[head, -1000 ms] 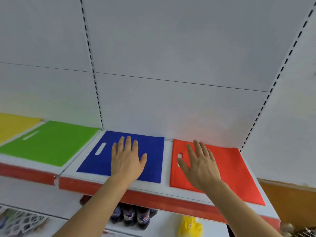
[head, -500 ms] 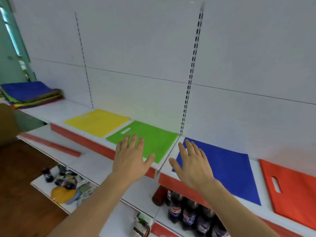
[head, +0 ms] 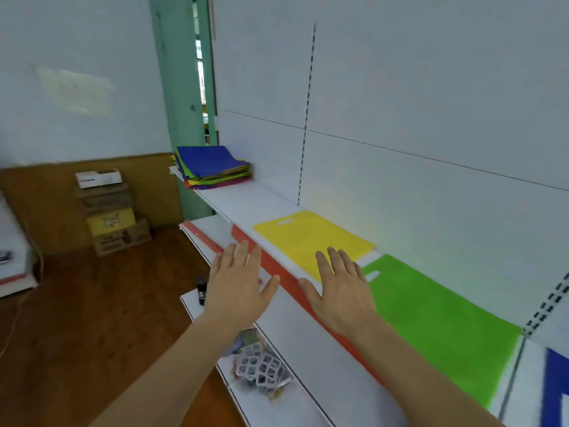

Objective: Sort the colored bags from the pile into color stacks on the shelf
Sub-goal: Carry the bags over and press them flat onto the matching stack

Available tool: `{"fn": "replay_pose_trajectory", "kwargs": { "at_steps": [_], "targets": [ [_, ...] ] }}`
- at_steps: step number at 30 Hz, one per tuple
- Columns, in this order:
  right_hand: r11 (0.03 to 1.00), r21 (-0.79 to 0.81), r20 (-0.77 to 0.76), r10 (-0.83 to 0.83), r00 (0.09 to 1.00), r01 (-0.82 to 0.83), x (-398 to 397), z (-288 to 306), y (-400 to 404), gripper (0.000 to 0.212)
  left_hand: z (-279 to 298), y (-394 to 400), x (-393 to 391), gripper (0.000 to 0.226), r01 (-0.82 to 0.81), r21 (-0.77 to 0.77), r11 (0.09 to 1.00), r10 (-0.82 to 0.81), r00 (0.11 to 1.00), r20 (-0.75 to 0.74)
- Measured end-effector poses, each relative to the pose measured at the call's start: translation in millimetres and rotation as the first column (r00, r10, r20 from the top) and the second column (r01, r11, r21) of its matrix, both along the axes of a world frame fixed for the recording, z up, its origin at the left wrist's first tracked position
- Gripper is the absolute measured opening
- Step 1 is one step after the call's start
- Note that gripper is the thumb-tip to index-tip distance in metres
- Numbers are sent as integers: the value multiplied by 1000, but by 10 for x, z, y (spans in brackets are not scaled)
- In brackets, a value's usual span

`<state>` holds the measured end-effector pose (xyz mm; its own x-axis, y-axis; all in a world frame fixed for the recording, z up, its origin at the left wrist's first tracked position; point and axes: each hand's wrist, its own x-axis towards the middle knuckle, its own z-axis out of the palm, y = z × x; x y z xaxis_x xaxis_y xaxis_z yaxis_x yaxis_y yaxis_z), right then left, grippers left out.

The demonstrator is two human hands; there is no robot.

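here, both the left hand (head: 243, 283) and right hand (head: 340, 286) are spread flat and hold nothing; beyond their fingertips lies the yellow bag (head: 311, 238), the mixed pile (head: 212, 166) farther off along the shelf (head: 246, 200).

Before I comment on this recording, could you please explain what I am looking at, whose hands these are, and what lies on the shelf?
There is no machine here. A person wears a wide-angle camera on the head, so the single picture looks forward and down along their own forearms.

The left hand and right hand are both held out flat with straight fingers, and neither holds anything.

On the white shelf lie a yellow bag and, beside it, a green bag, each flat with a cut-out handle. At the picture's right edge a blue bag just shows. At the far end of the shelf sits the pile of mixed colours, blue on top, waiting to be sorted.

Lower shelves hold small goods, and cardboard boxes stand stacked on the wooden floor.
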<state>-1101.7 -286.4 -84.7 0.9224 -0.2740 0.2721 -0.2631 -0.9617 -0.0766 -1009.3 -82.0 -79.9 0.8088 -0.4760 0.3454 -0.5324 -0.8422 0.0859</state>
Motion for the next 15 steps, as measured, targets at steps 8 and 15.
{"fn": "replay_pose_trajectory", "kwargs": {
  "at_steps": [8,15],
  "targets": [
    [988,28,-38,154,987,-153,1564,33,341,80,112,545,1174,80,-164,-21,986,164,986,1],
    [980,-2,-33,201,979,-201,2819,-1,849,82,48,1027,2326,79,-232,-36,972,232,973,-5]
  ]
}}
